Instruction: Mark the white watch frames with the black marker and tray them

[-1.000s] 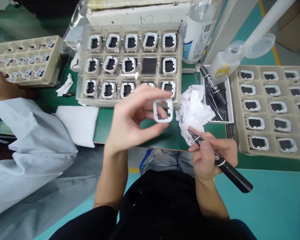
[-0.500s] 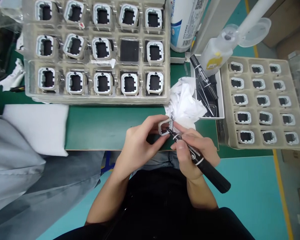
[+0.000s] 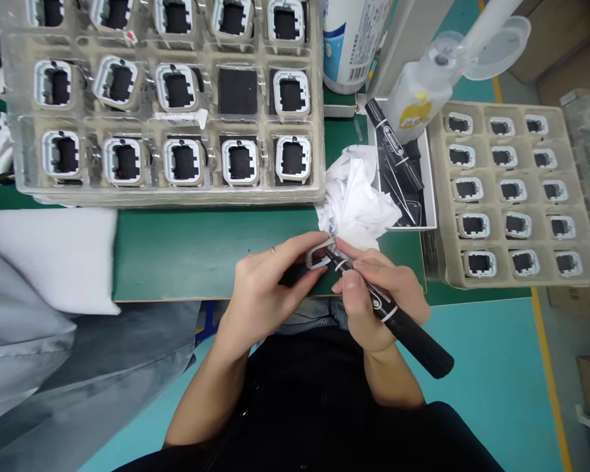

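Observation:
Between the thumb and fingers of my left hand (image 3: 265,288) is a small white plastic frame (image 3: 316,257), roughly square with rounded corners and open in the middle. My right hand (image 3: 381,298) is closed round a black marker pen (image 3: 413,334), held like a pencil. Its tip points up and left and meets the right side of the frame; whether it touches the inner or outer face I cannot tell. My right index fingertip also rests by the frame's upper right corner. A crumpled white cloth (image 3: 356,196) lies just beyond both hands.
A large clear tray (image 3: 167,193) with rows of similar frames fills the far left. A smaller tray (image 3: 447,242) of frames stands right. Between them are a white box (image 3: 430,196) holding another marker and tweezers, and bottles (image 3: 344,52). White foam (image 3: 78,262) lies left, beside another person's clothed leg.
The view has shifted slightly, so the trays appear further left. The frame has turned a little in my left hand, and the marker tip stays at its right side.

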The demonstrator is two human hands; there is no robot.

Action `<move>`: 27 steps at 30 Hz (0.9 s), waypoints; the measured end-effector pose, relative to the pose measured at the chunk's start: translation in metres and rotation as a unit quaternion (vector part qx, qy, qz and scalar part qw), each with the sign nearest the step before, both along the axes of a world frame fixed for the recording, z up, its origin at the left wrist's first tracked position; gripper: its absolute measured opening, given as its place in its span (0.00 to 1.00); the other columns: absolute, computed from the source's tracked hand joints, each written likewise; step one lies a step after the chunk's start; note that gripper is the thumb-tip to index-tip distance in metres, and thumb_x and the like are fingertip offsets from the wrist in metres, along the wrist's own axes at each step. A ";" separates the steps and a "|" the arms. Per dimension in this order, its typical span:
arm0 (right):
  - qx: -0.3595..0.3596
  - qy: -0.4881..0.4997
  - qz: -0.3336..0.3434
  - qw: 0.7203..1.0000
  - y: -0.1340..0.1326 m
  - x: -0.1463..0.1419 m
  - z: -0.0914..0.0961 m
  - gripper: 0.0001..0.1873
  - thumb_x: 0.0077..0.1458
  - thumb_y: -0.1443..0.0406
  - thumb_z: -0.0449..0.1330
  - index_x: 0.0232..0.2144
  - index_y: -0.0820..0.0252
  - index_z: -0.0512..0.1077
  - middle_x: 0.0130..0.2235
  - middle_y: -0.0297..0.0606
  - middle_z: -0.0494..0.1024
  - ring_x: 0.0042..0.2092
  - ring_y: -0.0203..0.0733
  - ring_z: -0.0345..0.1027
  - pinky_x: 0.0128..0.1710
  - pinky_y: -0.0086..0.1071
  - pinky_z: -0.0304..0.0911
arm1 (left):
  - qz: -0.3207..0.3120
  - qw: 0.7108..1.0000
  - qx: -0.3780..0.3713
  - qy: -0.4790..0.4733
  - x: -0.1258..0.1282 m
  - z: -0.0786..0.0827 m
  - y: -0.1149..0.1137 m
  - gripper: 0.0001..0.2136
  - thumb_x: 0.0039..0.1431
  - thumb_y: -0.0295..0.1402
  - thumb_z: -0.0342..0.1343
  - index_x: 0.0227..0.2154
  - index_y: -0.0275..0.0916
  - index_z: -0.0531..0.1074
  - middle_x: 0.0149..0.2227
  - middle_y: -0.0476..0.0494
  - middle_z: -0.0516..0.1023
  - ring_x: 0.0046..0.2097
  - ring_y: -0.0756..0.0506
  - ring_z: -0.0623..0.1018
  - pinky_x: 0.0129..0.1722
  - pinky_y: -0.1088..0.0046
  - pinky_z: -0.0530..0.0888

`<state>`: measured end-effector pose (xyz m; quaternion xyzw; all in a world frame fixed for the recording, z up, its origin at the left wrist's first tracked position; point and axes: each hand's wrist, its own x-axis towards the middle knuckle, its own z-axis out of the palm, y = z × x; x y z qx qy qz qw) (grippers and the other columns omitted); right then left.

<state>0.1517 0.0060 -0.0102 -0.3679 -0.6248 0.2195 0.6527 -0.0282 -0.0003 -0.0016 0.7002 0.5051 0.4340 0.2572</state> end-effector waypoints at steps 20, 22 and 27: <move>0.026 -0.098 -0.053 0.993 0.004 -0.003 0.009 0.11 0.68 0.74 0.68 0.48 0.55 0.80 0.32 0.31 0.86 0.41 0.50 0.93 0.39 0.41 0.92 | 0.010 0.998 0.048 0.038 0.001 -0.004 -0.002 0.22 0.73 0.25 0.74 0.65 0.49 0.84 0.55 0.48 0.95 0.47 0.46 0.95 0.51 0.76 0.89; 0.024 -0.088 -0.056 0.994 0.004 -0.003 0.009 0.12 0.68 0.74 0.68 0.48 0.53 0.80 0.31 0.30 0.85 0.40 0.50 0.92 0.40 0.43 0.92 | 0.012 0.999 0.035 0.035 0.000 -0.004 -0.003 0.22 0.74 0.27 0.74 0.66 0.51 0.84 0.54 0.49 0.95 0.46 0.45 0.95 0.50 0.75 0.90; 0.031 -0.103 -0.048 0.993 0.004 -0.002 0.011 0.14 0.66 0.76 0.69 0.48 0.53 0.81 0.30 0.28 0.84 0.36 0.49 0.91 0.38 0.43 0.93 | 0.012 1.000 0.007 0.023 -0.001 -0.003 -0.004 0.20 0.74 0.30 0.74 0.65 0.51 0.85 0.54 0.48 0.95 0.46 0.44 0.95 0.48 0.72 0.92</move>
